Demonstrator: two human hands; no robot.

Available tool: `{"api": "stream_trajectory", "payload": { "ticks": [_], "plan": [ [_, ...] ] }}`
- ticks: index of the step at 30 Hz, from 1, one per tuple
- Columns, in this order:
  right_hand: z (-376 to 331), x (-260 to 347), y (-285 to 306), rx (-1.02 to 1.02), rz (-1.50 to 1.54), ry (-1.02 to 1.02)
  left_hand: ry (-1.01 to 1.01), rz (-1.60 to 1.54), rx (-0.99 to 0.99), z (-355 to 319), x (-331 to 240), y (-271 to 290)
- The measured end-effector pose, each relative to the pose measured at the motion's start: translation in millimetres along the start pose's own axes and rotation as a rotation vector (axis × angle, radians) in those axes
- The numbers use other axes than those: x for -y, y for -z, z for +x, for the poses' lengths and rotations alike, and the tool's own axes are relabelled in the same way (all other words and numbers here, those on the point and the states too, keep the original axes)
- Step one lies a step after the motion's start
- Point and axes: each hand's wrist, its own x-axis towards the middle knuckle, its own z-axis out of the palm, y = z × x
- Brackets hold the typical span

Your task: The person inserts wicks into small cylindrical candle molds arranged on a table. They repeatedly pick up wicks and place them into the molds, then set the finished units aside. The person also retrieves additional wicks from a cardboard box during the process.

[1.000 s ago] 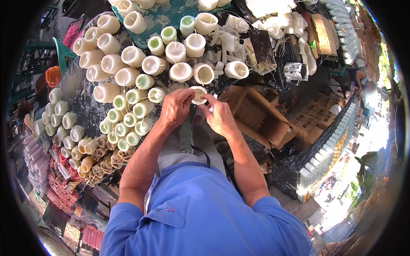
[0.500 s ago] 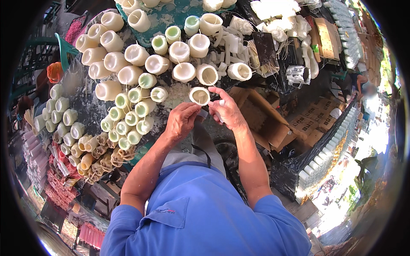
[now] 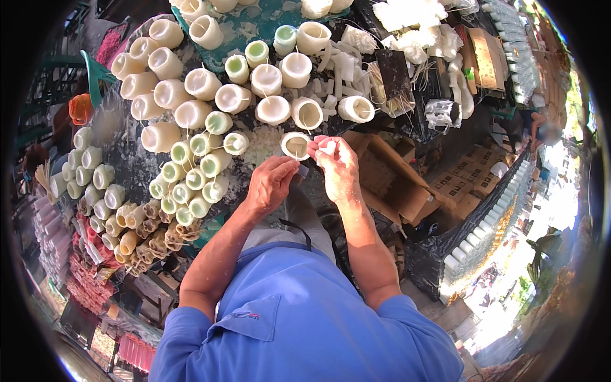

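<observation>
An outdoor stall fills the view, sunlit at the right edge where bright ground shows beyond the goods. The work table (image 3: 121,149) spreads across the far left and centre, its dark top dusted with pale wax crumbs and crowded with candles lying on their sides. The large cream candles (image 3: 191,95) form rows at the far left and centre, wicks pointing out; nearer sit rows of smaller pale green candles (image 3: 191,175), then a band of tan ones (image 3: 143,223) toward the near left. Red and pink tapers (image 3: 83,280) are stacked along the near left edge. To the right of the hands lie open cardboard boxes (image 3: 407,184), and beyond them, further right, a long curving row of small white cylinders (image 3: 490,229). At the far right of the table sit white moulded pieces (image 3: 414,16) in heaps.

The person in a blue shirt (image 3: 299,318) stands at the near edge. A short cream candle (image 3: 296,145) lies just beyond the hands at the table's near edge — its hollowed end faces the camera. The right hand (image 3: 337,165) is raised beside it, thumb and forefinger pinching a small white wax piece (image 3: 329,147). The left hand (image 3: 270,184) rests just below the candle, fingers curled together, fingertips close to it — whether they touch it I cannot tell.
</observation>
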Motion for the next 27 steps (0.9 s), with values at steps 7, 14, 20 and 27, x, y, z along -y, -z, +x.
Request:
{"api": "stream_trajectory", "payload": {
  "ticks": [7, 14, 20, 27],
  "plan": [
    [-3, -9, -7, -0.052, -0.178, 0.020, 0.158, -0.047, -0.073, 15, -3, 4],
    [-11, 4, -10, -0.001, -0.925, 0.272, 0.219, -0.072, -0.065, 15, -2, 2],
    [-9, -6, -19, -0.046, -1.098, 0.522, 0.336, -0.091, -0.069, 18, -4, 6],
    [-27, 13, -4, 0.054, -0.898, -0.019, 0.401, -0.124, -0.017, 25, -6, 8]
  ]
}}
